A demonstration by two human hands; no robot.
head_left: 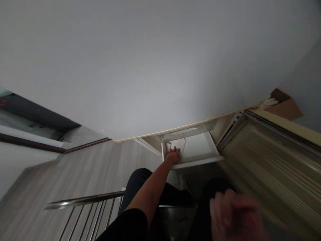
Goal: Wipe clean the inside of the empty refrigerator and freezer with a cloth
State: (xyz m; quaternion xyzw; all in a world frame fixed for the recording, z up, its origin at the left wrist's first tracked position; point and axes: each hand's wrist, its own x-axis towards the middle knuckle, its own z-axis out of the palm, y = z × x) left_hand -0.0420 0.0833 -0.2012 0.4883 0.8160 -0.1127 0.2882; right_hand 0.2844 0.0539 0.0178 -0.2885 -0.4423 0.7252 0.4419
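Down in the pulled-out white drawer (198, 147), my left hand (174, 154) rests at the left end with its fingers spread. Beneath the fingers lies a flat pale piece (181, 144) with angled edges; whether it is paper or cloth is hard to make out. My right hand (233, 214) is close to the camera at the bottom, above my lap and apart from the drawer. Motion smears its fingers, so their grip does not show.
A large white tabletop (150, 73) spans the view above the drawer. Right of the drawer stands a ribbed beige panel (273, 170). An open cardboard box (286, 105) with whitish gloves (269, 102) beside it is at far right. A metal rail (85, 200) runs at lower left.
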